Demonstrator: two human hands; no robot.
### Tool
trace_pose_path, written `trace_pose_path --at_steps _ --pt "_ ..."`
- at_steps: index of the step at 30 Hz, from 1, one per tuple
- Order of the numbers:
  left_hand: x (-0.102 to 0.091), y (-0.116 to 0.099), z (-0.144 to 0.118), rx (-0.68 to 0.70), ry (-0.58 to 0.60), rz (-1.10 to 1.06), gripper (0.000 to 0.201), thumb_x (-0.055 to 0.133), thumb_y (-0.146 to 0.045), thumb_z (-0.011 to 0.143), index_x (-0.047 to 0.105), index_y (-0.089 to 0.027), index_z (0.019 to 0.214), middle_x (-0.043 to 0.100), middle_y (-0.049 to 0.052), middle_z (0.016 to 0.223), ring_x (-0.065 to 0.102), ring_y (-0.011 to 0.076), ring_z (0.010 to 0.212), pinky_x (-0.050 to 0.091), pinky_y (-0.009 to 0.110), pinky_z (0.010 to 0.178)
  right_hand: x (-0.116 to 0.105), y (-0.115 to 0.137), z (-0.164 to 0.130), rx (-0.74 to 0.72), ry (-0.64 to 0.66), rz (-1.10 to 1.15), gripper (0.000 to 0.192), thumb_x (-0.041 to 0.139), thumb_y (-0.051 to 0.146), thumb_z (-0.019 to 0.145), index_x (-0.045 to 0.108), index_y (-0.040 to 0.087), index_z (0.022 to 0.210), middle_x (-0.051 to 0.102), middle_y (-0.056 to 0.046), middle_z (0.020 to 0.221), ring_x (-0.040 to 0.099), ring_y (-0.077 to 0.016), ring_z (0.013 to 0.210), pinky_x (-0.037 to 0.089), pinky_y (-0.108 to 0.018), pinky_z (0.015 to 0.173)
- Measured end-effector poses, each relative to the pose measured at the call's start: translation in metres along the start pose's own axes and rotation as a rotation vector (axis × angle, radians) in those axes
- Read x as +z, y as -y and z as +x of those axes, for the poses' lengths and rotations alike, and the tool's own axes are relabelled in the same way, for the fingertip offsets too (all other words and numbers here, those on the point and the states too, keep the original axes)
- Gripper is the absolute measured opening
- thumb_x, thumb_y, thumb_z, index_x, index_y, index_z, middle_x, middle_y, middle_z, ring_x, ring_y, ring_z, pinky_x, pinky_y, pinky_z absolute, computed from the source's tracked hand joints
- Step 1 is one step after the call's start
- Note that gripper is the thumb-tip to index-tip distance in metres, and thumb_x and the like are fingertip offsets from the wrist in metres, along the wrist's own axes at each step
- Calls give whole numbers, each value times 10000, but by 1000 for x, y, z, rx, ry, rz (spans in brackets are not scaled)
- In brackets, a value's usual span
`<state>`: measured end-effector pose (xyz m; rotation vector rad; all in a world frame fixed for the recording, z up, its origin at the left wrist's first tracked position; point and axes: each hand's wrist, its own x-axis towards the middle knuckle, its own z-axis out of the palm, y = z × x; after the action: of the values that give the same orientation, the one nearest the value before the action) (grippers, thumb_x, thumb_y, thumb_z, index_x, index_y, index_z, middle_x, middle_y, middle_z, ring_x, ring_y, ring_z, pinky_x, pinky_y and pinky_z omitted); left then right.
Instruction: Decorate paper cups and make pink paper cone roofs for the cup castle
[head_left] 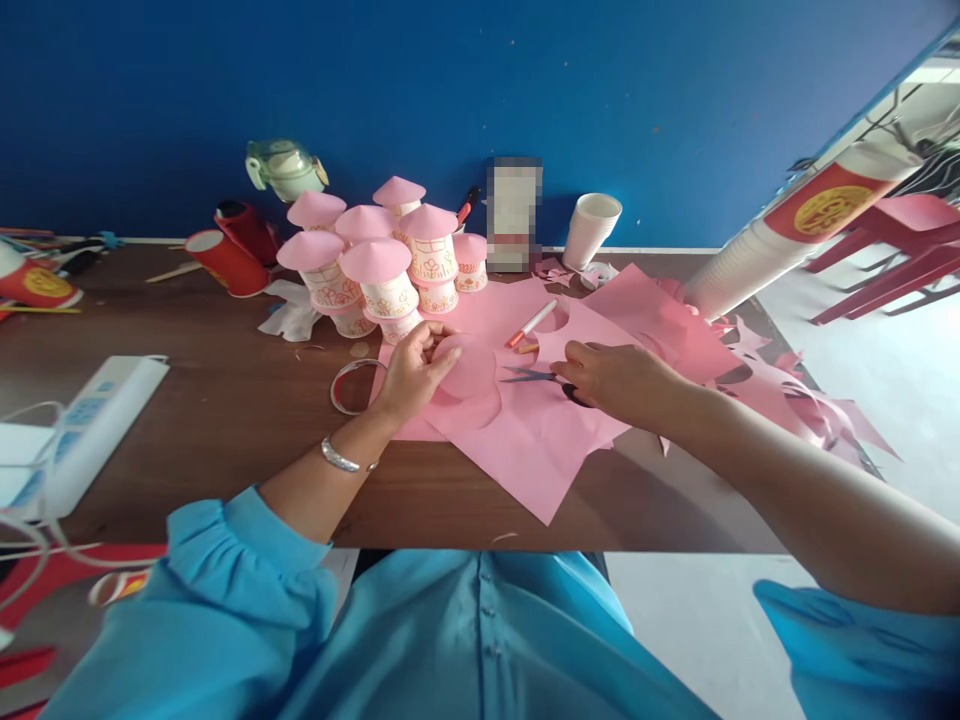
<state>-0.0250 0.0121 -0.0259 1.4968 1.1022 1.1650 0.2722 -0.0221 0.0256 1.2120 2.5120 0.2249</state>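
Deep blue wall (480,90) stood behind the brown table (225,400) I was watching. My left hand (411,372) had its fingers pinched on the edge of a pink paper circle (466,368), thumb under and fingertips curled over the rim, lifting it slightly off the sheet below. My right hand (619,382) was closed around the dark handles of the scissors (536,376), whose blades pointed left toward the circle, lying just right of it and low over the paper; I could not tell whether the blades touched it. Both hands rested over the pink paper sheets (525,440), which showed round cut-out holes and reached the near edge of the table. A red marker (531,324) lay on the paper just beyond the scissors. A tape ring (352,385) sat on the wood just left of my left hand, and a silver bracelet (339,458) circled that wrist. Farther back, a cluster of paper cup houses (375,265) with pink cone roofs stood near the wall. A white cup stack (591,230) stood to their right, red cups (229,255) to their left, and a power strip (90,430) lay at the left edge.
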Motion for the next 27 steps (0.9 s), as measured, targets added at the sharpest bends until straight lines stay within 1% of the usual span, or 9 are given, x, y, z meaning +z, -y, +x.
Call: trace_pose_path --at_steps 3,6,11,13,15,17,19,22,27 --pt "2 -2 -3 -1 33 -31 385 799 -416 783 635 -183 1041 720 46 958 677 176 886 543 297 809 2 -12 -2 19 -23 -77 316 521 107 996 722 181 1229 712 -143 1086 644 -230 868 252 -329 568" --pt "6 -4 -8 -17 134 -40 394 809 -412 786 652 -190 1072 739 73 1062 692 197 984 562 304 848 11 -24 -8 20 -77 -144 304 466 93 1019 740 156 1135 725 -153 1012 636 -238 849 257 -343 589" --pt "12 -4 -16 -38 383 59 407 809 -416 814 693 -197 1136 753 99 1170 704 227 1073 577 346 935 33 -37 -23 71 -67 -164 373 449 56 996 690 163 1261 741 -121 910 648 -229 780 234 -337 575" --pt "13 -3 -16 -40 434 108 418 805 -417 818 696 -194 1155 755 108 1206 709 244 1105 572 372 979 39 -38 -28 64 -64 -184 435 456 1 949 672 163 1290 751 -117 924 673 -230 803 259 -328 588" --pt "13 -1 -15 -43 441 144 433 797 -428 824 692 -181 1165 754 122 1221 708 264 1144 563 393 1013 40 -39 -30 60 -36 -193 495 463 -28 915 642 149 1342 759 -129 955 697 -231 801 286 -316 593" --pt "12 -1 -14 -52 432 158 431 763 -466 859 691 -171 1165 755 133 1230 707 273 1165 561 401 1028 37 -39 -30 105 29 -187 522 464 -24 908 616 129 1384 764 -153 971 708 -232 754 310 -307 585" --pt "11 -2 -13 -62 433 172 419 700 -511 918 697 -168 1160 760 133 1233 709 267 1167 560 400 1038 31 -41 -29 172 96 -182 517 463 -23 901 624 105 1376 764 -177 959 704 -235 706 326 -310 578" --pt "9 -4 -12 -46 434 207 419 615 -535 983 710 -170 1166 770 124 1229 711 255 1160 557 393 1044 25 -44 -32 190 154 -186 539 441 -50 904 615 92 1394 754 -196 973 706 -241 718 308 -324 576" --pt "9 -3 -12 -29 436 216 402 612 -512 991 711 -170 1177 776 128 1241 720 259 1162 570 399 1036 35 -47 -42 237 188 -146 667 388 -48 949 452 132 1588 764 -205 1052 706 -232 736 280 -332 588"
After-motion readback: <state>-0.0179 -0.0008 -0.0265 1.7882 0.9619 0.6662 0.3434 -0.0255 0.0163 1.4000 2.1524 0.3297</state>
